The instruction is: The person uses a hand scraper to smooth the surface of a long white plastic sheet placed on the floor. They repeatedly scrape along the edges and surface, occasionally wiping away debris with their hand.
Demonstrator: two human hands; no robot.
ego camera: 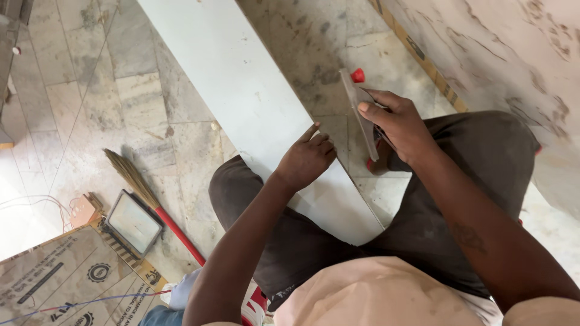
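Here, the person sits low over a long white board [241, 96] that runs diagonally from the lap, between the knees, up and away toward the top of the view, slightly leftward. The left hand [307, 158] rests on the board's right edge, fingers loosely curled, the index finger stretched out and touching the surface; it grips nothing. The right hand [399, 125] is closed around a flat grey scraper-like tool [360, 111], thumb pressed on its face, held just right of the board's edge and roughly parallel to the board's long axis. A red part [358, 75] shows at the tool's far tip; what it is cannot be told. The left hand is the nearer to the board, in contact; the right hangs beside the edge, over the marble floor [90, 90]. Left of the knee lie a broom with a red handle [151, 202], a small rectangular lamp-like box [134, 221] and a printed cardboard sheet [66, 278]. A mottled slab [507, 54] lies at the upper right.
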